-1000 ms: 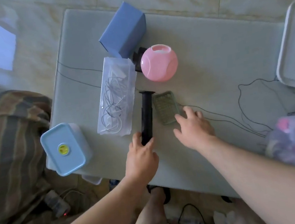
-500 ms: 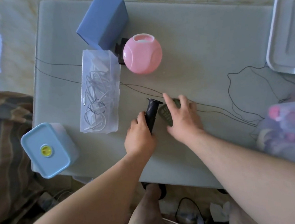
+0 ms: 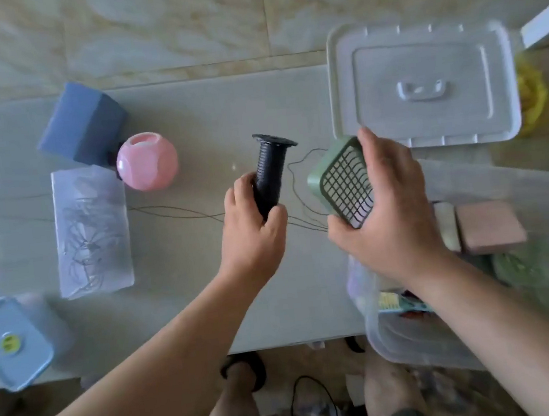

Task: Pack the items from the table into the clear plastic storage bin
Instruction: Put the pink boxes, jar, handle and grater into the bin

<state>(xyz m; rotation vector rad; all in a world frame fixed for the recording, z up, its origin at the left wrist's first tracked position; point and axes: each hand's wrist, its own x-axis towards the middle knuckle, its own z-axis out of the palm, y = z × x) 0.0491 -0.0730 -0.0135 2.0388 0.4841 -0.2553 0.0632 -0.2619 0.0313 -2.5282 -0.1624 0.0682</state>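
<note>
The left hand (image 3: 251, 231) is closed around the lower end of a black ribbed grip (image 3: 269, 170), holding it above the table (image 3: 207, 112) with the flanged end pointing toward 12 o'clock. The right hand (image 3: 387, 215) clamps a green grid tray (image 3: 341, 176) between thumb and fingers, tilted, with the dark grid face turned toward the camera. The two held items are near each other but apart.

The clear plastic storage bin (image 3: 418, 338) sits at 4 o'clock from the hands, at the table's near right corner (contents blurred). Its lid (image 3: 423, 81) lies flat at 1 o'clock.

Items on the table, at 9 to 10 o'clock from the hands:
- pink ball (image 3: 147, 161), touching the blue box (image 3: 82, 122)
- bag of cables (image 3: 91, 228), lying flat
- light blue container (image 3: 11, 342), at the near left corner
</note>
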